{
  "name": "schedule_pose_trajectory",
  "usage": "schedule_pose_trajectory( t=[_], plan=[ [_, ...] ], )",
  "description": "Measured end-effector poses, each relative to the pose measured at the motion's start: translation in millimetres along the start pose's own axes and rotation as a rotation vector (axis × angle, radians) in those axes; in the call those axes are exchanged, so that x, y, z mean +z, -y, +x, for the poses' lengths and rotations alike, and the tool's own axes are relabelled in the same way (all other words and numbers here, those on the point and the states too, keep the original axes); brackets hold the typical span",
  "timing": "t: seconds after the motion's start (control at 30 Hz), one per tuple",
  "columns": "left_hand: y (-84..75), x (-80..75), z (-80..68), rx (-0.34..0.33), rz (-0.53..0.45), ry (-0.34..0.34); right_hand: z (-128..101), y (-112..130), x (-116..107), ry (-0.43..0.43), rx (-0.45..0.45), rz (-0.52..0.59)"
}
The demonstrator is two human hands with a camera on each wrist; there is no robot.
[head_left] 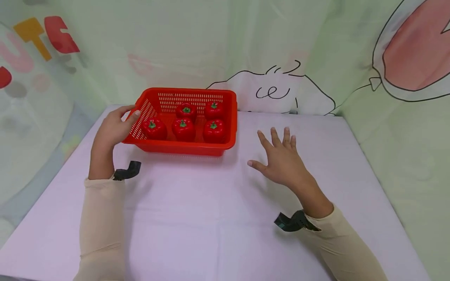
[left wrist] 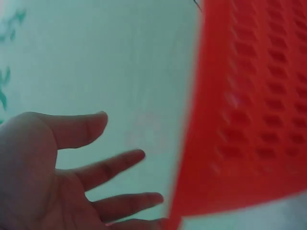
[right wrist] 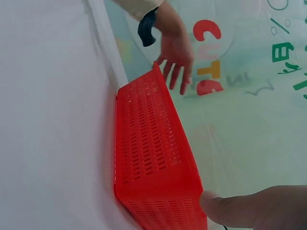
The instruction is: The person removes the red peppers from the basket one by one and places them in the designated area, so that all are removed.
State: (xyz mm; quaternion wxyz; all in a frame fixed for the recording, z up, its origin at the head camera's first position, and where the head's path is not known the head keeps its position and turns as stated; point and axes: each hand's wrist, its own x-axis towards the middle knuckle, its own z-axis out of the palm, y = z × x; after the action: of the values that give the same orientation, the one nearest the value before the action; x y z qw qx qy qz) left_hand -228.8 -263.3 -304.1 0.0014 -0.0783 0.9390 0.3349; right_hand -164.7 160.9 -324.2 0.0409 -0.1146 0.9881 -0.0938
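Several glossy red bell peppers [head_left: 183, 129] with green stems lie inside a red plastic basket [head_left: 179, 147] with slotted walls. Beside the basket's left end is my left hand [head_left: 114, 127], its thumb and fingers extended; in the left wrist view the hand [left wrist: 53, 177] has its lower fingertips close to the rim, and whether they touch is hard to tell. My right hand [head_left: 283, 160] is to the right of the basket, over the table, with fingers spread and holding nothing. Its thumb [right wrist: 240, 210] shows large in the right wrist view, overlapping the basket's corner.
A white-covered table [head_left: 197, 242] carries the basket near its back edge. Behind it hangs a pale green cloth backdrop [head_left: 183, 35] with printed letters and drawings. A dark strap with a small mount sits on each wrist.
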Motion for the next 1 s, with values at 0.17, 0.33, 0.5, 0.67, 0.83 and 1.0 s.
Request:
schedule_pose_trajectory(
  t=[0.17, 0.33, 0.5, 0.67, 0.83, 1.0],
  plan=[
    [44.7, 3.4, 24.4, -0.055, -0.292, 0.029, 1.5, 4.0, 0.2, 0.019, -0.016, 0.019],
    [67.0, 16.8, 38.3, -0.047, -0.761, 0.164, 2.7, 7.8, 1.3, 0.034, -0.014, 0.015],
    [74.9, 18.6, 41.0, -0.051, -0.844, 0.191, 4.9, 11.2, 3.2, 0.043, -0.027, 0.012],
    [77.1, 17.4, 42.3, -0.055, -0.844, 0.187, 6.1, 14.3, 5.3, 0.052, -0.035, 0.014],
    [78.5, 23.1, 43.3, -0.052, -0.859, 0.143, 7.4, 16.0, 10.5, 0.040, -0.045, 0.022],
    [77.3, 32.7, 44.0, -0.078, -0.845, 0.102, 10.6, 16.7, 18.9, -0.005, -0.085, 0.073]
  ],
)
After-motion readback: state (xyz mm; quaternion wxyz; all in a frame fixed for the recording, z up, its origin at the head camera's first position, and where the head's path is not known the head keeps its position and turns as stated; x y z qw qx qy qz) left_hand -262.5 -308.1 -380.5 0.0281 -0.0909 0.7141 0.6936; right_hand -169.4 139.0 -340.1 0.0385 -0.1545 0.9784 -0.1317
